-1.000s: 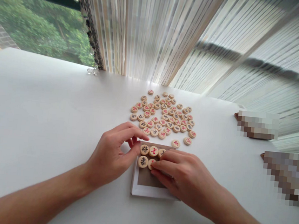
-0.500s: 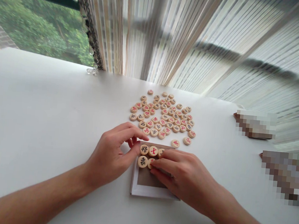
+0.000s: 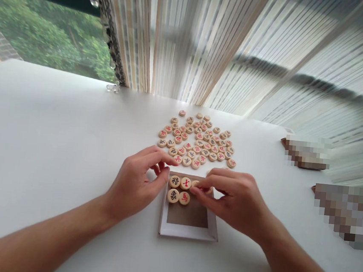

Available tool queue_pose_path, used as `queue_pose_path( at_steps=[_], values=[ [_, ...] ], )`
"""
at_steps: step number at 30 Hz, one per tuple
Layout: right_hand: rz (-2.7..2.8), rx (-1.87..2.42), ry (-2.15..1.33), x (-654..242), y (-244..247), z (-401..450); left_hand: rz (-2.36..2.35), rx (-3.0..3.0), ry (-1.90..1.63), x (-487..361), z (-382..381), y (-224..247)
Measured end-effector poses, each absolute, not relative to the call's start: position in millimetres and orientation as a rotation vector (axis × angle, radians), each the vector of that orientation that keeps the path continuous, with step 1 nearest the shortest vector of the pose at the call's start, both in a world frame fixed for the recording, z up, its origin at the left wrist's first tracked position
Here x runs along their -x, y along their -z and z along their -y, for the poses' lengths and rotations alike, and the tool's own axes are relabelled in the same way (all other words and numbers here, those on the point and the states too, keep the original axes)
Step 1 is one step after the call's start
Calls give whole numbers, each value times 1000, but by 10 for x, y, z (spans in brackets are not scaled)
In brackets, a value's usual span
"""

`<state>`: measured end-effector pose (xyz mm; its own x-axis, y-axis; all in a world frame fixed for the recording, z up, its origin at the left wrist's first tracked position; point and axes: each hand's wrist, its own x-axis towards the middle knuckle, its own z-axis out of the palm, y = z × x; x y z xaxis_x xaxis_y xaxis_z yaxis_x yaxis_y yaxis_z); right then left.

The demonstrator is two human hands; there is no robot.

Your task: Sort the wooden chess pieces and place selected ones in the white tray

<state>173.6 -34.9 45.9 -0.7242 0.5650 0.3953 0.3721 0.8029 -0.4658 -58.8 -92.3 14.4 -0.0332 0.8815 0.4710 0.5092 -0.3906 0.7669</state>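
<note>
A shallow white box (image 3: pixel 188 232) with a brown-grey bottom lies on the table. Inside it, a black-marked Chinese chess piece (image 3: pixel 175 181) and a red-marked piece (image 3: pixel 185 183) sit in the upper row. Below them lie another black-marked piece (image 3: pixel 173 196) and a red-marked piece (image 3: pixel 184 198). My right hand (image 3: pixel 233 196) is over the box's right side, thumb and index tips together beside a partly covered upper-row piece; whether they grip anything is hidden. At the upper left corner hovers my left hand (image 3: pixel 142 177), open, thumb close to the rim and index finger stretched out.
Many loose chess pieces (image 3: pixel 199 143), red- and black-marked, are spread beyond the box on the white table (image 3: pixel 55 141). Striped string curtains (image 3: pixel 203 40) hang behind the table edge. Two blurred-out objects (image 3: pixel 307 159) are at the right. A clear ornament (image 3: pixel 113 87) rests near the window.
My right hand has let go of the red-marked piece in the lower row and moved up and slightly right, uncovering it. My left hand has shifted slightly left, its thumb raised.
</note>
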Motion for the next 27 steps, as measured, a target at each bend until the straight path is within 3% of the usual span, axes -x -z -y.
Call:
queue_pose_path(
  at_steps=[7, 27],
  values=[
    [2098, 930, -318, -1751, -330, 111, -1592, -1795, -1481, 661, 779, -142],
    [1901, 1061, -660, -1688, -66, -142, -1910, -1349, -1798, 1137, -83, -227]
  ],
)
